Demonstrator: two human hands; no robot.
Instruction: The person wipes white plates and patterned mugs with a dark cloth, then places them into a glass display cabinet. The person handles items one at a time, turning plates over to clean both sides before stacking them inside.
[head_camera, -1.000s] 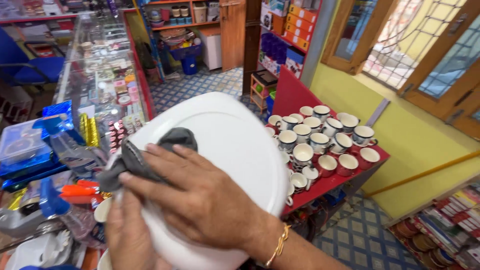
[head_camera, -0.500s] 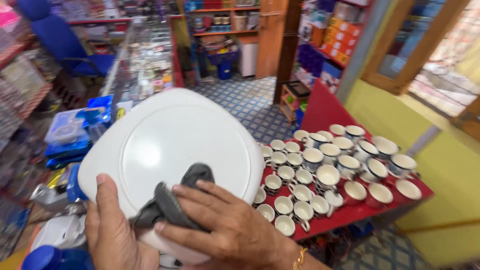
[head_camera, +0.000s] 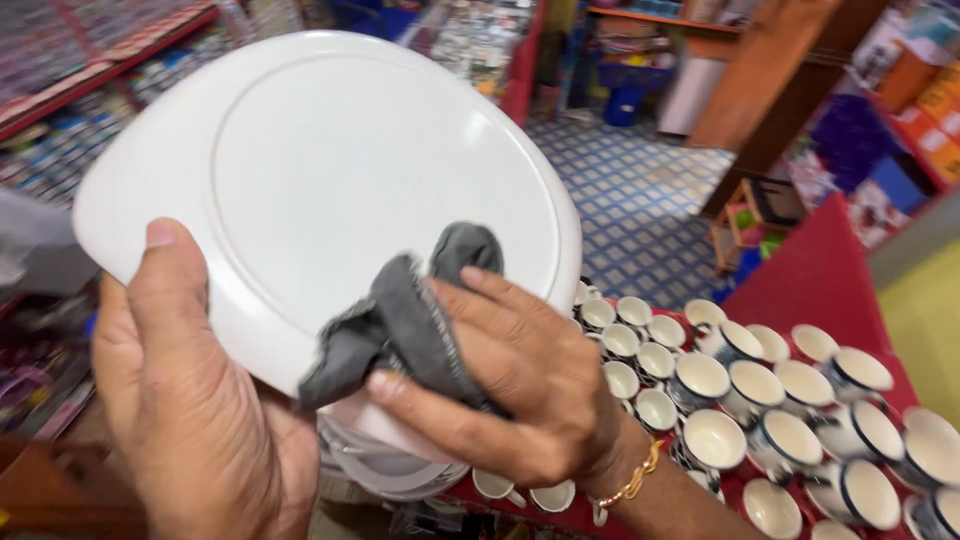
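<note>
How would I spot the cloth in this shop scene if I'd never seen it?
Find the big white plate held up in the middle. Against its lower edge, the right hand presses a crumpled dark grey cloth. It is the only soft, dark thing among white crockery.

- The left hand (head_camera: 195, 410) holds a big white square plate (head_camera: 330, 180).
- The right hand (head_camera: 510, 385) presses a grey cloth (head_camera: 400, 320) on it.
- White cups (head_camera: 750, 400) sit on a red desk (head_camera: 820, 280).

Left hand (head_camera: 190, 410) clamped, thumb up and flat; right hand (head_camera: 510, 385) beside it, fingers (head_camera: 440, 400) curled, pointing left, wrist bent.
</note>
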